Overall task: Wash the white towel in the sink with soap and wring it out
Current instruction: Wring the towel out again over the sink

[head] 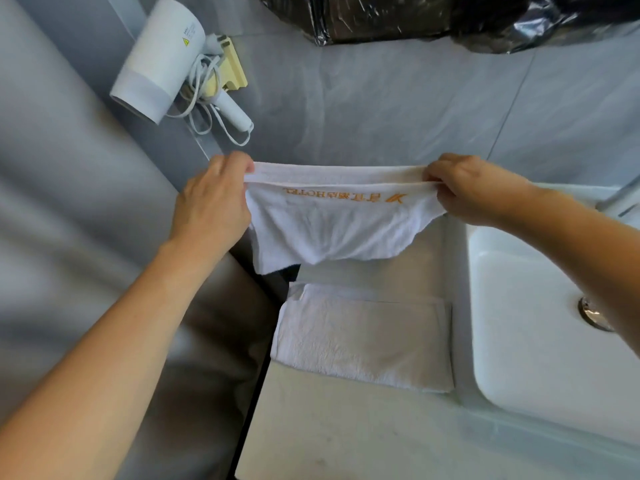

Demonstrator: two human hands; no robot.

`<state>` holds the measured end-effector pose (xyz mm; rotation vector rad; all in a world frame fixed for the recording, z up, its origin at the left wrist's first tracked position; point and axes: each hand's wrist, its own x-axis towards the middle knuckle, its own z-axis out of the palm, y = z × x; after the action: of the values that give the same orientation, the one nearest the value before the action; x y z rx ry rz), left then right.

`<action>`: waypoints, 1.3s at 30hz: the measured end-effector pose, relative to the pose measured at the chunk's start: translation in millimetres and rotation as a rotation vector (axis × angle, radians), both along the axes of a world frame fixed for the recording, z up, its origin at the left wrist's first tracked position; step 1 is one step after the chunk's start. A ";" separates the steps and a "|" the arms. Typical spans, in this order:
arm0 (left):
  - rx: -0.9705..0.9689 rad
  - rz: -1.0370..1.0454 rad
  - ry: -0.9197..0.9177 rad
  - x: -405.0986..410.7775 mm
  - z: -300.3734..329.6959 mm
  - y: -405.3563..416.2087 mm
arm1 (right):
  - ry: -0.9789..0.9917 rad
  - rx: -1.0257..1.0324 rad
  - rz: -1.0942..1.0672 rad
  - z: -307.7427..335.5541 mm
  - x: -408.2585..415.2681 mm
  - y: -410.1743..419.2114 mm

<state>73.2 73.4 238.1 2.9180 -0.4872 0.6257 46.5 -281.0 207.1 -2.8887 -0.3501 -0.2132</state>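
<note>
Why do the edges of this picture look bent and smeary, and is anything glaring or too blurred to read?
Head view: the wide lens bows the grey wall and the forearms outward; the left side is smeared by blur; the crinkled black plastic bag throws bright glints; the orange embroidered lettering on the held white towel appears upside down and soft, only partly legible; lighting is even, with soft shadows.

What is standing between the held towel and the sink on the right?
Nothing visible. Both hands, left hand and right hand, hold the white towel in the air; the sink lies open to its right.
</note>
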 end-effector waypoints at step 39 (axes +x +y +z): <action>-0.052 0.293 1.157 60.6 -185.4 -26.1 | 0.966 -0.551 -0.035 -130.0 16.5 22.6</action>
<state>133.9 47.3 52.7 2.7000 0.1073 -0.9922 63.1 -258.5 77.1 -3.0415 -0.1781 1.4160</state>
